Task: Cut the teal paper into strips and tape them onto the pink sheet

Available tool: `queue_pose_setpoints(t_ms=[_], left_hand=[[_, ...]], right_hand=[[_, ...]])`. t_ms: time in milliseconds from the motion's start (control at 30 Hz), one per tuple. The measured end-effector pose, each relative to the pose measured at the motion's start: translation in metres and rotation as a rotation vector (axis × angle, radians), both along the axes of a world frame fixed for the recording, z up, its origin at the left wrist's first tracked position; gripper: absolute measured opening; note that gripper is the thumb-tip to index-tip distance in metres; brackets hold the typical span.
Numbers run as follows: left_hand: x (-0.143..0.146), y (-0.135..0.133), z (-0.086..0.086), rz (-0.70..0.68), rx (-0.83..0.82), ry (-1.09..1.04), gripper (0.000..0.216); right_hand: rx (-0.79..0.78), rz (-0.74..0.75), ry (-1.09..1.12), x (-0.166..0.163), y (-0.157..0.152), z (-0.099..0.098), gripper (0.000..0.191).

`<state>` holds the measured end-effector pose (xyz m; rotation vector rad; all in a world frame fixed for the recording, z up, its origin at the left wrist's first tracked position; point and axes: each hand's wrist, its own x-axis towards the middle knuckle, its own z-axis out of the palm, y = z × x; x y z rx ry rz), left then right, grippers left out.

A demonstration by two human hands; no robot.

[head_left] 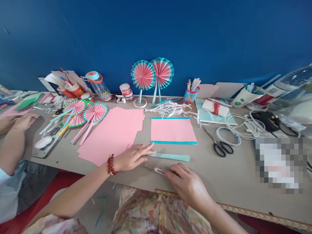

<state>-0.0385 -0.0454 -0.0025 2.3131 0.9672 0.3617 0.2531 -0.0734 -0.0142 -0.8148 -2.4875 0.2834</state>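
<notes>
My left hand [133,157] lies with fingers stretched out over the table, its fingertips by the left end of a thin stack of light teal paper strips [172,157]. In my right hand [186,180] is a slim, white-handled utility knife [159,170], pointing left, below the strips. Its far tip is blurred. Behind the strips lies a pink sheet [173,130] with blue bands along its front and back edges. A pile of pink paper [117,133] spreads to the left, partly behind my left hand.
Scissors [220,146] and a tape roll [228,136] lie on the right. Two pleated paper fans [143,75] lean on the blue wall; more fans [95,112] lie left. White paper scraps [170,108] are heaped behind the sheet. A co-worker's hands [23,122] are at far left.
</notes>
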Motion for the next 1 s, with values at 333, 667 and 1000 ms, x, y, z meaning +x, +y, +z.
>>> queue_pose_setpoints(t_ms=[333, 667, 1000], left_hand=[[0.041, 0.009, -0.002, 0.163, 0.259, 0.091, 0.037], [0.049, 0.019, 0.0, 0.235, 0.169, 0.1, 0.009], [0.047, 0.035, 0.017, 0.193, -0.069, 0.055, 0.026]], right_hand=[[-0.074, -0.175, 0.081, 0.071, -0.016, -0.009, 0.034], [-0.002, -0.298, 0.27, 0.083, -0.022, -0.018, 0.045], [-0.023, -0.346, 0.341, 0.084, -0.023, -0.017, 0.049]])
